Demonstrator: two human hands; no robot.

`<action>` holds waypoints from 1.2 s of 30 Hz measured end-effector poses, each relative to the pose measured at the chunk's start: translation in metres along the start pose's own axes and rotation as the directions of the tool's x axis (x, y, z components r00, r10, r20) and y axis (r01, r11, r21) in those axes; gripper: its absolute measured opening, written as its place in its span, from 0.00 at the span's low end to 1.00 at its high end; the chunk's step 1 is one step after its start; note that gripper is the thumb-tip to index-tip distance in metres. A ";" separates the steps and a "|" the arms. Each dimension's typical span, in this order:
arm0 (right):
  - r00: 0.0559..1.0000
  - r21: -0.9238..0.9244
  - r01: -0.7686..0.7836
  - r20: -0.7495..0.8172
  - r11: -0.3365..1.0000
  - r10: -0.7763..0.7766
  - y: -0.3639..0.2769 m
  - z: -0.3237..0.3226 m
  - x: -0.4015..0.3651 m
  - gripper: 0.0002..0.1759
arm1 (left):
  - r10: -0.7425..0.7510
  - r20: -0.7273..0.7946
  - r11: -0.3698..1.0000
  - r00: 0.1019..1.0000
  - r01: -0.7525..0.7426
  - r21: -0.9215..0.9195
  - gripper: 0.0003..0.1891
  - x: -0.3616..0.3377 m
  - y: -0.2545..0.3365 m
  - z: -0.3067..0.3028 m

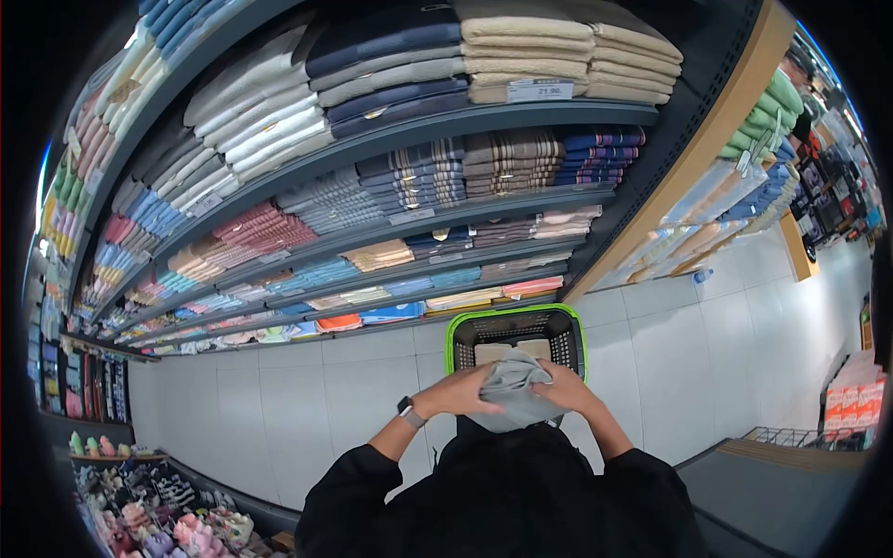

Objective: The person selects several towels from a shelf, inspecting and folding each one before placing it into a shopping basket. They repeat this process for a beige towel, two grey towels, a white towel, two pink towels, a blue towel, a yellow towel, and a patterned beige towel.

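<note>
A grey cloth (pixel 517 395), bunched and partly folded, is held between both hands in front of the body. My left hand (pixel 458 391), with a watch on the wrist, grips its left side. On the right side, my right hand (pixel 564 387) has its fingers closed on the cloth. Just beyond and partly beneath the cloth stands a black basket (pixel 561 335) with a bright green rim. Beige folded items (pixel 491 353) lie inside it, partly hidden by the cloth.
Shelves of folded towels (pixel 526 46) rise ahead and to the left. A wooden-edged display with green towels (pixel 765 116) stands at the right. Bins of plush items (pixel 191 530) are at lower left, a grey counter (pixel 772 493) at lower right. Tiled floor (pixel 288 400) surrounds the basket.
</note>
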State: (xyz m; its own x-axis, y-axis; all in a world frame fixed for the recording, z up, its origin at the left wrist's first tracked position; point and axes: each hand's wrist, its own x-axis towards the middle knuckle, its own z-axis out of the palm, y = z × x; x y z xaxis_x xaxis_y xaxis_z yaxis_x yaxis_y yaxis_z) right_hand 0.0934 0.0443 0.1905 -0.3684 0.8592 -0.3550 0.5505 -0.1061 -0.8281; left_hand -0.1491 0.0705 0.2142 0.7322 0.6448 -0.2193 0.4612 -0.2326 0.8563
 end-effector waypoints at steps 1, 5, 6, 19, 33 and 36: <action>0.997 0.001 -0.042 -0.058 0.999 0.042 0.012 -0.009 -0.007 0.24 | -0.014 -0.012 1.000 1.000 0.014 0.000 0.35 0.013 0.009 0.016; 0.989 -0.077 -0.141 -0.051 0.987 0.137 0.055 -0.044 -0.041 0.27 | 0.004 -0.212 1.000 0.977 0.002 0.027 0.19 0.077 -0.002 0.089; 0.992 -0.028 -0.116 -0.053 0.993 0.115 0.072 -0.049 -0.050 0.29 | -0.036 -0.197 0.999 0.980 0.033 -0.016 0.19 0.091 -0.002 0.099; 0.894 0.364 -0.270 -0.250 0.891 0.373 0.373 0.008 -0.010 0.25 | -0.642 -0.255 0.762 0.723 0.562 -0.322 0.13 -0.051 -0.291 0.284; 0.897 0.641 -0.314 -0.042 0.701 0.440 0.535 0.174 0.218 0.23 | -0.902 0.100 0.393 0.420 0.894 -0.215 0.14 -0.266 -0.328 0.415; 0.885 0.558 -0.374 -0.025 0.741 0.465 0.574 0.194 0.228 0.21 | -0.938 0.120 0.243 0.324 0.865 -0.439 0.14 -0.264 -0.347 0.435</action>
State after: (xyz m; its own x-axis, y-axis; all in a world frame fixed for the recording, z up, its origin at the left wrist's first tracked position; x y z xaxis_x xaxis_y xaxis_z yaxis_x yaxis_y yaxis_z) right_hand 0.1796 0.0824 -0.4499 -0.0514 0.7236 -0.6883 0.1277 -0.6788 -0.7232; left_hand -0.2847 -0.3357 -0.2289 -0.1351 0.3402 -0.9306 0.5251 0.8211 0.2239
